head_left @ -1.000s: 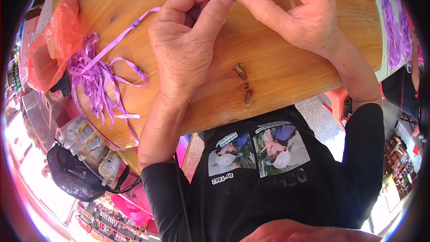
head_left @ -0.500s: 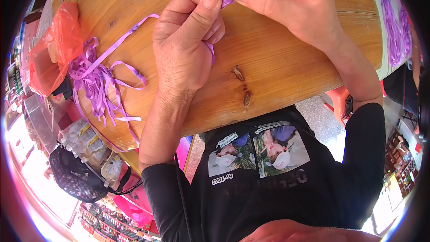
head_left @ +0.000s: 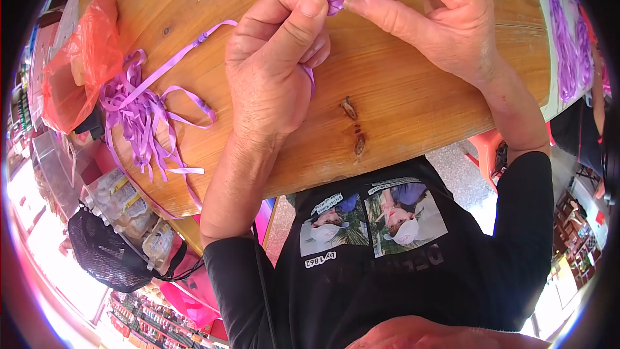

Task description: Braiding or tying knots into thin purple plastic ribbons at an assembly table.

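Observation:
My left hand (head_left: 274, 58) pinches a small folded bunch of purple ribbon (head_left: 332, 0) between thumb and curled fingers, above the far middle of the wooden table. From the right, my right hand (head_left: 439, 19) closes its thumb and forefinger tips on the bunch's other edge; the exact hold there is too small to make out. A loop of the ribbon shows below my left palm, and a knotted strand runs from behind that hand toward a loose heap of purple ribbon (head_left: 145, 113) on the left.
A crumpled red plastic bag (head_left: 84, 64) lies beside the heap. Bundled purple ribbons (head_left: 565, 52) rest on a pale surface at the far right. Left of the table are a clear container of packets (head_left: 132, 213) and a black mesh bag (head_left: 106, 252). A red stool (head_left: 487, 155) stands below.
Both hands have shifted slightly right with the ribbon bunch. My right forefinger and thumb have changed their position at its edge, and the bunch shows a little more.

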The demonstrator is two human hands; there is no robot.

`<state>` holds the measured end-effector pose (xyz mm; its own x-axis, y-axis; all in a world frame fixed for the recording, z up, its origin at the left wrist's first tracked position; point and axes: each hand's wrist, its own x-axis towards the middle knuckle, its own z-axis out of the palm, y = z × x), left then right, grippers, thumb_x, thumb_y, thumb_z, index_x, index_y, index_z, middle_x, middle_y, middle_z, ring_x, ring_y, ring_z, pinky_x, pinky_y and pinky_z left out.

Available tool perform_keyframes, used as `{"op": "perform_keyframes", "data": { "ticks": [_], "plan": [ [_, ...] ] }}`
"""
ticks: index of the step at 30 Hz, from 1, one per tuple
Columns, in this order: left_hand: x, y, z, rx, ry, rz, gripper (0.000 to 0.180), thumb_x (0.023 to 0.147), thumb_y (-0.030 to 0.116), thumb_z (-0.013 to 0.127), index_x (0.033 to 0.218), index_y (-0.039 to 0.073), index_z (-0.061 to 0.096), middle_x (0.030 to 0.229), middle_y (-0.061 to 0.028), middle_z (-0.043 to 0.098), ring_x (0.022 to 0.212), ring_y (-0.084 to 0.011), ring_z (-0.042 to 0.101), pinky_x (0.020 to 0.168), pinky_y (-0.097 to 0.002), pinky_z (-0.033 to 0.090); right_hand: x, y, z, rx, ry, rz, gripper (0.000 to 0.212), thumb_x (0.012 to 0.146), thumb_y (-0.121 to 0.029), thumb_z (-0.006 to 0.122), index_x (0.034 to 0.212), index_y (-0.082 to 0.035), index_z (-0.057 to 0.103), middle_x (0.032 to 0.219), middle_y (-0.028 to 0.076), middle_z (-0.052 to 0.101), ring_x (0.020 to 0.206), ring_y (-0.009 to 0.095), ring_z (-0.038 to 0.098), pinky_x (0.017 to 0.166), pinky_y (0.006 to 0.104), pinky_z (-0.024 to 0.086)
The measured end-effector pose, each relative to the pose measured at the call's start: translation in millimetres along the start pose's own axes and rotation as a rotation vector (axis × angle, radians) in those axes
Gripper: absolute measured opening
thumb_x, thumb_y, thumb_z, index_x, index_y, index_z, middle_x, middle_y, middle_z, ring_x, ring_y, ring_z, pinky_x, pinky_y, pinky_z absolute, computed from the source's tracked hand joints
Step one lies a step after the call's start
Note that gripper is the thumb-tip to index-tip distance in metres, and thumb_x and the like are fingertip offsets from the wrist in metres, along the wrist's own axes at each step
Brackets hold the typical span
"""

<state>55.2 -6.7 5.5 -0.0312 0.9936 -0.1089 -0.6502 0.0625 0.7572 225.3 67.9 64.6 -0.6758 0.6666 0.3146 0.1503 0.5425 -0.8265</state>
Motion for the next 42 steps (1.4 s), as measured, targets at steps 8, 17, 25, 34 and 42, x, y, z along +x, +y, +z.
{"op": "perform_keyframes", "data": {
  "ticks": [8, 17, 25, 34, 42],
  "plan": [
    [-1.3, -1.0, 1.4, 0.101, 0.046, -0.028, 0.013, 0.087, 0.010, 0.061, 0.093, 0.000, 0.063, 0.073, 0.0019, 0.056, 0.054, -0.0032, 0.037, 0.048, -0.0190, 0.028, -0.7, 5.2, 5.2, -0.309, 0.090, -0.282, 0.021, 0.064, 0.003, 0.070, 0.082, -0.006, 0.064, 0.079, 0.006, 0.057, 0.068, 0.023, 0.054, 0.061, 0.0314, 0.041],
    [-4.4, 3.3, 8.8, 0.291, 0.056, -0.061, 0.015, 0.084, 0.010, 0.065, 0.096, 0.001, 0.064, 0.080, 0.0038, 0.060, 0.064, -0.0005, 0.043, 0.055, -0.0150, 0.032, -1.2, 2.6, 3.1, -0.181, 0.095, -0.111, 0.016, 0.062, 0.005, 0.065, 0.074, -0.006, 0.061, 0.074, 0.007, 0.056, 0.066, 0.023, 0.054, 0.060, 0.0296, 0.042],
    [-5.4, 3.7, 6.9, 0.240, 0.020, -0.042, 0.017, 0.084, 0.005, 0.064, 0.100, 0.001, 0.063, 0.086, 0.0020, 0.060, 0.069, -0.0008, 0.046, 0.058, -0.0148, 0.034, 3.7, 20.8, 11.1, 0.265, 0.165, -0.352, 0.010, 0.069, 0.002, 0.064, 0.076, -0.005, 0.061, 0.076, 0.007, 0.059, 0.069, 0.018, 0.057, 0.062, 0.0261, 0.043],
    [-2.5, 2.6, 4.2, 0.111, 0.035, -0.083, 0.015, 0.084, 0.005, 0.062, 0.098, -0.001, 0.063, 0.072, 0.0045, 0.054, 0.055, -0.0013, 0.035, 0.047, -0.0176, 0.024, 2.4, 40.1, 12.2, 0.523, 0.100, -0.316, 0.010, 0.074, 0.006, 0.060, 0.081, -0.001, 0.060, 0.082, 0.006, 0.058, 0.079, 0.013, 0.055, 0.070, 0.0238, 0.041],
    [-5.3, 6.5, 12.4, 0.323, 0.156, -0.004, 0.018, 0.084, 0.006, 0.063, 0.100, -0.002, 0.061, 0.077, 0.0010, 0.058, 0.055, -0.0023, 0.035, 0.047, -0.0187, 0.025, 14.6, 74.3, 25.8, 0.614, 0.163, -0.662, 0.009, 0.074, 0.005, 0.060, 0.080, -0.001, 0.060, 0.081, 0.006, 0.058, 0.078, 0.013, 0.055, 0.070, 0.0237, 0.041]
  ]
}}
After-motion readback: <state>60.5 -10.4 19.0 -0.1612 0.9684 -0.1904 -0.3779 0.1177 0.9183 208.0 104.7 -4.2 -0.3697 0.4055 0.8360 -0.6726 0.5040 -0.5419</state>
